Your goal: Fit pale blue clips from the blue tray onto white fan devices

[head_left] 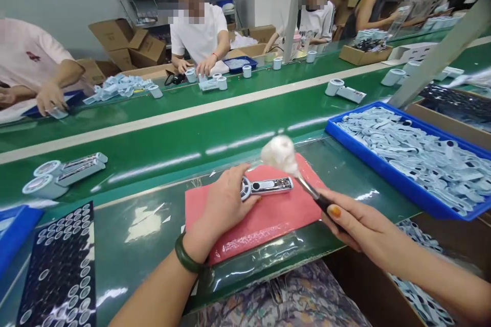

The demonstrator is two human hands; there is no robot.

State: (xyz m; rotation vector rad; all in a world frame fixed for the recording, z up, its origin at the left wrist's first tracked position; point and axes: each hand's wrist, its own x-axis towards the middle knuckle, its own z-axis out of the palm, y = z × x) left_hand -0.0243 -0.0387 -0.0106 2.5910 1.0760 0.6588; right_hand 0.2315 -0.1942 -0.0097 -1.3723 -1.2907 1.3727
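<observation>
My left hand (227, 199), with a dark green bangle at its wrist, is closed around the round head of a light-blue handheld fan (268, 185). The fan lies on a pink pad (268, 219), its handle pointing right with shiny parts exposed inside. My right hand (349, 217) grips a black-handled tool (309, 187) with a metal shaft. A soft white wad covers the tool's far end, held over the pad's back edge just above the fan's handle. What the wad is made of, I cannot tell.
A blue tray (383, 173) of light-blue handle pieces stands at right. Two fans (63, 176) lie on the green belt (164, 135) at left. A black sheet of round stickers (57, 271) lies nearby. Co-workers (201, 36) sit across the belt; a slanted post (441, 53) rises at right.
</observation>
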